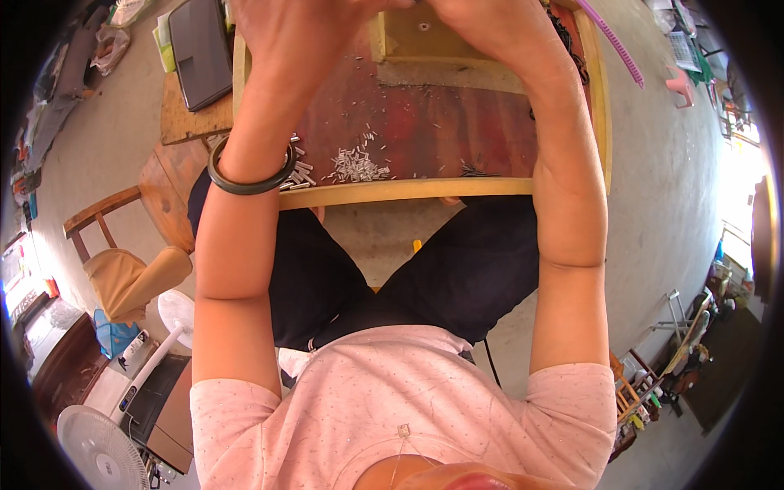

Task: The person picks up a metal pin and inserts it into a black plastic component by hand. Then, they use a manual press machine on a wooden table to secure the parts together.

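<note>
Both my arms reach out over a low worktable with a reddish, worn top [482, 122] and a raised yellow wooden rim [408, 193]. At the upper edge of the head view, my left hand [302, 28] is cut off, so its fingers do not show. My right hand [482, 24] is cut off the same way, its fingers out of the picture. Between them stands a yellowish wooden block [433, 37] with a screw in its face. A pile of small silvery metal pins [358, 166] lies near the front rim. Larger metal pins [300, 173] lie beside my left forearm.
A few thin dark pins [475, 170] lie at the front right of the tabletop. A black flat case [200, 53] rests on a wooden board at the left. A wooden chair [155, 196] and white fans [102, 449] stand farther left. A pink ridged tube [621, 49] crosses the right side.
</note>
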Demonstrator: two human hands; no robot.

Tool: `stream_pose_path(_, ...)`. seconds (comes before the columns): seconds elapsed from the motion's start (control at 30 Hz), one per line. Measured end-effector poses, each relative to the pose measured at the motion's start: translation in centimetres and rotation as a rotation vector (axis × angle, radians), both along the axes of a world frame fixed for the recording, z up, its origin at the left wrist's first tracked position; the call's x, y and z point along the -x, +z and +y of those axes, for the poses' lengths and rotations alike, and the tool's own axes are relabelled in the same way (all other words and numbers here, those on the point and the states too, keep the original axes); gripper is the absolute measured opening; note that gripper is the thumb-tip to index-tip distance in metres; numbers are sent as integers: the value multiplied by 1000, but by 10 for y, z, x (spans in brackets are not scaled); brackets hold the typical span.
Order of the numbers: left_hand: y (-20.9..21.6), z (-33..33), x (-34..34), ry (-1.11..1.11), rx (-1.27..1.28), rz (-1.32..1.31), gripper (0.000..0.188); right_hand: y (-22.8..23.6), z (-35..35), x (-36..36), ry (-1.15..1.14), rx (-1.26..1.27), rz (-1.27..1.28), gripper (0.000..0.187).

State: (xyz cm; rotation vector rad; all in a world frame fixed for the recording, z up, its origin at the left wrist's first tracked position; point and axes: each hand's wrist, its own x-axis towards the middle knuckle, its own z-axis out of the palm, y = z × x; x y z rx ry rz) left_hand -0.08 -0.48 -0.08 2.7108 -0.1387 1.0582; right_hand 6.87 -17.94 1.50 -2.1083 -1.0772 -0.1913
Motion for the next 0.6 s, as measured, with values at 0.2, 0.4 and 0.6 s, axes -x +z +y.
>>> stream_pose_path(0.2, 3, -2, 2, -22, 51, 20, 51, -2, -5, 8, -111, 20, -296, 38)
stream_pose_path(0.4, 7, -3, 10, 15, 21, -11, 51, 1, -22, 78, 105, 163, -183, 17)
stream_pose_path(0.6, -3, 3, 4, 15, 18, -43, 59, -40, -20, 105, 217, 343, -217, 5)
